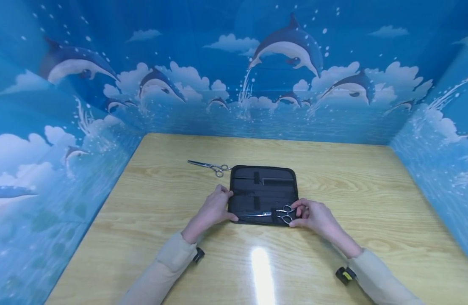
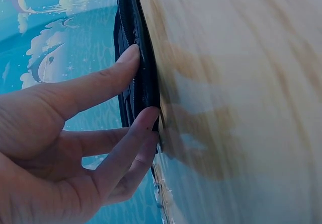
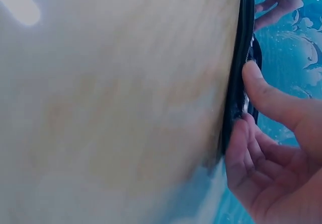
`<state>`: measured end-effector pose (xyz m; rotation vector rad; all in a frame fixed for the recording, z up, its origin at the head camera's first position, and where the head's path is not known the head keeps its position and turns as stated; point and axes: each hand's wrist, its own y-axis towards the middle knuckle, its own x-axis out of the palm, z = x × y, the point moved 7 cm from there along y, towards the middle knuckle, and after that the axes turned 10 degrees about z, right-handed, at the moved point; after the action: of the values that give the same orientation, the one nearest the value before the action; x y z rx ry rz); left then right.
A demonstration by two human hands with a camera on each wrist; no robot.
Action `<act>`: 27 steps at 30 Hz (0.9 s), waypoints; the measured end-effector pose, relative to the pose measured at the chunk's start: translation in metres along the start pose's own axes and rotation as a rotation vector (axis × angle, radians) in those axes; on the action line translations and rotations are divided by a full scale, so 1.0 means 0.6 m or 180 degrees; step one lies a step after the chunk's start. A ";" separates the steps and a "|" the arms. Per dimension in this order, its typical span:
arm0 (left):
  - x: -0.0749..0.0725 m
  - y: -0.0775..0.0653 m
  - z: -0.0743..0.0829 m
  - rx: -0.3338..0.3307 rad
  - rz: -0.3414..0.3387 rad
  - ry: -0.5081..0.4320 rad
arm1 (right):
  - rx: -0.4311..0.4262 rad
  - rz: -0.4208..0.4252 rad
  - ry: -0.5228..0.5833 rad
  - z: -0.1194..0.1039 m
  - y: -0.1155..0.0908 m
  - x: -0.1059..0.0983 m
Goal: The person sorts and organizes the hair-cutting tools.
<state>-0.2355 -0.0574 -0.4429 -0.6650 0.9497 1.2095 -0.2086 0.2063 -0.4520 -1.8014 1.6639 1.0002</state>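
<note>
gripping the black zip-up scissor case (image 1: 242, 201) at 8 o'clock with the left hand (image 1: 214, 207) and at 4 o'clock with the right hand (image 1: 315, 216). found open on the wood-grain table (image 1: 157, 203), with haircutting scissors (image 1: 266, 214) strapped in toward 5 o'clock and thinning scissors (image 1: 207, 164) just outside at 10 o'clock.

The bare left hand (image 1: 214, 206) emerges from a long, pale beige fabric sleeve (image 1: 170, 262); a small black boxy device (image 1: 198, 255) sits beside this left sleeve's cuff. Right of that sleeve, a matching pale beige fabric sleeve (image 1: 375, 273) has beside it a black device (image 1: 340, 275) with a yellow patch (image 1: 347, 275).
</note>
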 end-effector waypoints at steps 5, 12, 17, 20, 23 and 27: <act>0.001 0.000 0.000 -0.0018 -0.0022 0.0004 | -0.0162 0.0053 -0.0097 -0.001 0.002 -0.006; -0.002 0.000 0.001 -0.0002 -0.0016 0.0050 | -0.0240 0.0041 -0.0186 -0.006 0.006 -0.004; 0.000 0.001 -0.001 0.0001 -0.0018 0.0069 | -0.0148 -0.0079 -0.0182 -0.005 0.011 0.000; -0.001 0.001 0.000 0.0026 -0.0008 0.0067 | -0.0081 -0.0164 -0.0093 -0.002 0.011 0.003; -0.001 0.001 0.001 0.0045 0.0004 0.0060 | -0.0092 -0.0160 -0.0074 -0.001 0.011 0.004; -0.001 0.002 0.002 0.0033 0.0006 0.0057 | -0.0230 -0.0060 -0.0216 -0.005 0.014 0.002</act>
<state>-0.2362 -0.0566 -0.4417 -0.6678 0.9711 1.2013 -0.2161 0.2023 -0.4502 -1.8049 1.5859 1.1140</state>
